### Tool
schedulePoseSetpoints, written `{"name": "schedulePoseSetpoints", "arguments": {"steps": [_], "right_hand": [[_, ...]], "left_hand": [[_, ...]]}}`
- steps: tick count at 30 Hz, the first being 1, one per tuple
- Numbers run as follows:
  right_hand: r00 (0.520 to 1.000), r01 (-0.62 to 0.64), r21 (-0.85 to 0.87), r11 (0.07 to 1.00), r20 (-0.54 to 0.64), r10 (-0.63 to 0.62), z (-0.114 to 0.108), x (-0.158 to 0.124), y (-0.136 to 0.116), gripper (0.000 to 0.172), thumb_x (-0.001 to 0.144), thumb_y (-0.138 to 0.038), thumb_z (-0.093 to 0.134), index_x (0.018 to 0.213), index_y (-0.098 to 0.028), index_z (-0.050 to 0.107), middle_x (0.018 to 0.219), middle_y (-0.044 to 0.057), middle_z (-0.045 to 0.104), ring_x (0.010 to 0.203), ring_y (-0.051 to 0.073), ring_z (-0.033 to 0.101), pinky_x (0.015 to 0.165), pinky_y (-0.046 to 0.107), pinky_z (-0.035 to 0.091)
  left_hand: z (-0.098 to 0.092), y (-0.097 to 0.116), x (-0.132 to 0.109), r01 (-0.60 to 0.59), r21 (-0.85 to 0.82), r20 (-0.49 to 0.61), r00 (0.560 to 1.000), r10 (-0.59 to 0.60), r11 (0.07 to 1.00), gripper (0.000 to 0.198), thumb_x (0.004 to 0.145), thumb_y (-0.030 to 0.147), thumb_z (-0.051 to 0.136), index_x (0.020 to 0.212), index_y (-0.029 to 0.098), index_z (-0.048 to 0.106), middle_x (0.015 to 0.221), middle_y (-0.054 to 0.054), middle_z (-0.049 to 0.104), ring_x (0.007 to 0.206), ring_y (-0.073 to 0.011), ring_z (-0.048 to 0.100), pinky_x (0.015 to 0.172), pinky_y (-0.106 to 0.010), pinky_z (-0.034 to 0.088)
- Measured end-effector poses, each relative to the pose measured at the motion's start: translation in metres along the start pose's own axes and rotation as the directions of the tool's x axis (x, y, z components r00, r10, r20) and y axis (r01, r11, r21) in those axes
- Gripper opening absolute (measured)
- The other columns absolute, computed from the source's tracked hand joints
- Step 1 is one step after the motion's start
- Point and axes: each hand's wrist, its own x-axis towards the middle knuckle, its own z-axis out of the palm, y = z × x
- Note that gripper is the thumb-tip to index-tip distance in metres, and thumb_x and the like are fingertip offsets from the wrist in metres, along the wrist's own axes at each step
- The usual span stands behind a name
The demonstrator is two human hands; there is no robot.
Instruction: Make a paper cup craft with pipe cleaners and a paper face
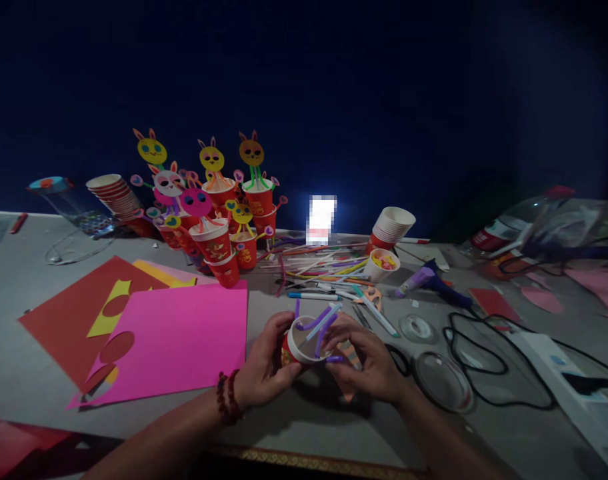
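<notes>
"And the left hand (270, 363) wraps round the red paper cup (296, 353), at the surface's (14, 267) six o'clock!"

"Right hand (368, 363) at the cup's three o'clock, fingers bent beside purple pipe cleaners (325, 337). Pinching one?"

"Can't tell from here! Off the cup, bright pink paper (194, 340) lies at nine, rabbit-faced cups (211, 240) stand at eleven, loose pipe cleaners (329, 267) spread at twelve."
</notes>
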Motion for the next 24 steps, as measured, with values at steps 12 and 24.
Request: {"name": "schedulePoseSetpoints", "arguments": {"steps": [12, 24], "right_hand": [[0.998, -0.067, 0.093, 0.993, -0.012, 0.068, -0.006, -0.001, 0.009, 0.008, 0.087, -0.022, 0.068, 0.094, -0.026, 0.067, 0.101, 0.006, 0.065, 0.100, 0.022, 0.061, 0.089, 0.039, 0.048], [0.978, -0.159, 0.212, 0.964, -0.103, 0.184, -0.001, -0.002, 0.015, 0.014, 0.083, -0.026, 0.072, 0.095, -0.026, 0.064, 0.095, 0.005, 0.063, 0.091, 0.021, 0.061, 0.079, 0.031, 0.052]], "left_hand": [[0.000, -0.002, -0.003, 0.011, 0.108, -0.085, 0.996, -0.002, 0.994, 0.067, 0.084, 0.034, 0.069, 0.140, 0.026, 0.033, 0.132, -0.012, 0.046, 0.120, -0.0298, 0.052, 0.097, -0.041, 0.050], [0.001, 0.002, -0.001, -0.040, 0.237, -0.124, 0.990, 0.071, 0.971, 0.074, 0.080, 0.046, 0.073, 0.141, 0.028, 0.034, 0.133, -0.012, 0.049, 0.119, -0.0288, 0.055, 0.089, -0.037, 0.055]]}}
